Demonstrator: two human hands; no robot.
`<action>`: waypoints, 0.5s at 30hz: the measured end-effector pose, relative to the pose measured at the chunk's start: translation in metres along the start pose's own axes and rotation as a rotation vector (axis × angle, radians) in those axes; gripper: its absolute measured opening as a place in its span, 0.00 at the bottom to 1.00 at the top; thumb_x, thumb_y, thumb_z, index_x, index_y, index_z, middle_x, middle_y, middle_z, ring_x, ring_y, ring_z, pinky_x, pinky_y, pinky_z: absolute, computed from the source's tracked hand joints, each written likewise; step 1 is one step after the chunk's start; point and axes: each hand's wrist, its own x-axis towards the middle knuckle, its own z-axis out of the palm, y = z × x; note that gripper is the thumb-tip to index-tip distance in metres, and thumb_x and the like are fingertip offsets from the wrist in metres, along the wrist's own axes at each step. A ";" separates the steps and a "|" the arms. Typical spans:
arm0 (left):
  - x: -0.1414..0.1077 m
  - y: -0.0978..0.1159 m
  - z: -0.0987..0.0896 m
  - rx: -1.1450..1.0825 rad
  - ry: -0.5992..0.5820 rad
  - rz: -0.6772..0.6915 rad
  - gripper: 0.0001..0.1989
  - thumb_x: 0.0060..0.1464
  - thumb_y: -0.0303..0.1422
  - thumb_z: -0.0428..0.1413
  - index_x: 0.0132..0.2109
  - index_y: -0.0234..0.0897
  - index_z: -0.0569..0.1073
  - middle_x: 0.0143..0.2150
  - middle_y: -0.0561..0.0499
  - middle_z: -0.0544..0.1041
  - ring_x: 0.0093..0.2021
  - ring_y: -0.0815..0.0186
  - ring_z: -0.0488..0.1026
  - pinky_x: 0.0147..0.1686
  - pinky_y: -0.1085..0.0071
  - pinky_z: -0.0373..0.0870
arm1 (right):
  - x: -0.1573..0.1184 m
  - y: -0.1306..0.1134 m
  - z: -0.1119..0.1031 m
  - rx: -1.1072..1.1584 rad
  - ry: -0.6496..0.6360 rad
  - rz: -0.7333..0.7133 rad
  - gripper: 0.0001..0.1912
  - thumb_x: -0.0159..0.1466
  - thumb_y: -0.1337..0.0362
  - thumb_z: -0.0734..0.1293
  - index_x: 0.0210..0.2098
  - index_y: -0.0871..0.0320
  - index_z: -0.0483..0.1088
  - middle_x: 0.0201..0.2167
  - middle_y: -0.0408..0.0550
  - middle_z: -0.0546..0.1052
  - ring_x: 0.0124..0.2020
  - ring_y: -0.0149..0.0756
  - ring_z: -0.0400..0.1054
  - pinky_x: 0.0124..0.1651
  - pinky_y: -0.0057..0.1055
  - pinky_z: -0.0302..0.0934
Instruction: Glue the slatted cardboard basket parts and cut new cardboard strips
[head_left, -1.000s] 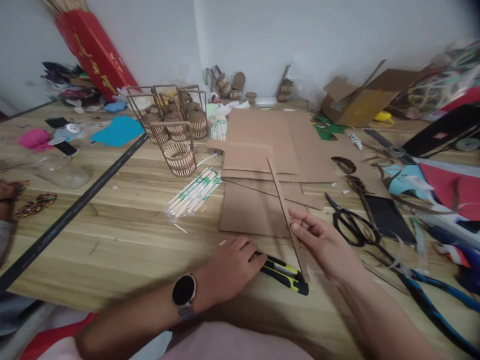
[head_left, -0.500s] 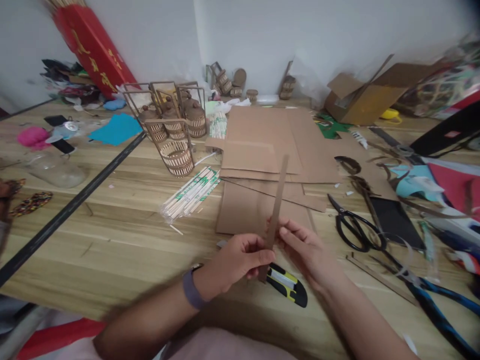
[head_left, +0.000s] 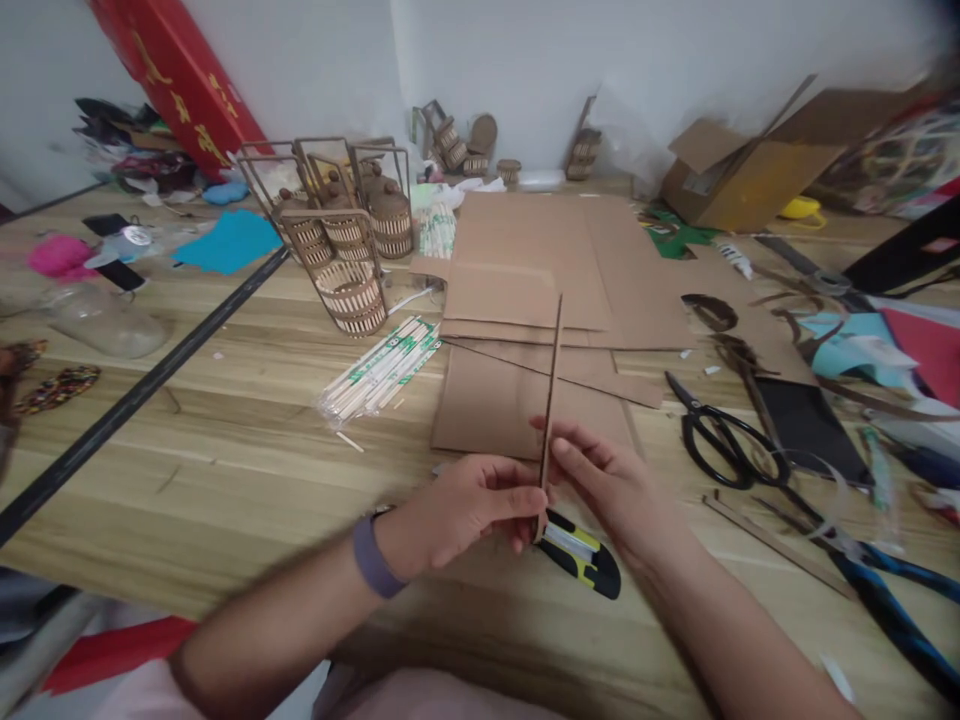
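Observation:
A narrow cardboard strip (head_left: pixel 553 385) stands nearly upright between my hands, its thin edge turned towards me. My left hand (head_left: pixel 480 508) pinches the strip near its lower end between thumb and fingers. A little higher, my right hand (head_left: pixel 596 468) has its thumb and fingers closed around the strip from the right. Below them, a black and yellow utility knife (head_left: pixel 581 555) lies on the table. Beyond the hands are flat cardboard sheets (head_left: pixel 525 240), stacked and overlapping.
Small bamboo baskets (head_left: pixel 351 298) with tall handles stand at the back left, behind packaged sticks (head_left: pixel 382 370). On the right lie black scissors (head_left: pixel 724 440) and blue-handled pliers (head_left: pixel 892 610). An open cardboard box (head_left: pixel 739 180) sits at the back right.
The strip has turned from showing its flat face to showing its thin edge, and stands more upright. Both hands keep hold of it. The view has shifted slightly.

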 end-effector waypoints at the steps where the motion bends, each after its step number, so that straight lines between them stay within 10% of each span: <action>1: 0.000 0.001 -0.002 -0.006 0.049 0.037 0.26 0.41 0.49 0.72 0.34 0.32 0.74 0.25 0.54 0.74 0.24 0.74 0.69 0.25 0.76 0.64 | 0.000 0.001 0.000 -0.079 0.034 -0.046 0.26 0.58 0.44 0.72 0.48 0.56 0.75 0.29 0.44 0.76 0.30 0.34 0.70 0.35 0.33 0.67; 6: 0.001 0.003 -0.011 0.006 0.272 0.225 0.27 0.41 0.51 0.71 0.35 0.33 0.72 0.24 0.55 0.74 0.22 0.73 0.71 0.22 0.77 0.66 | -0.011 -0.004 0.007 -0.512 0.050 -0.380 0.10 0.63 0.55 0.68 0.33 0.54 0.76 0.26 0.45 0.78 0.27 0.33 0.71 0.30 0.29 0.66; 15: 0.000 -0.002 -0.008 0.012 0.322 0.261 0.31 0.39 0.53 0.71 0.37 0.33 0.71 0.22 0.56 0.75 0.21 0.72 0.72 0.20 0.78 0.67 | -0.019 -0.008 0.015 -0.761 -0.042 -0.756 0.07 0.68 0.68 0.64 0.39 0.53 0.74 0.31 0.45 0.81 0.30 0.32 0.77 0.31 0.25 0.70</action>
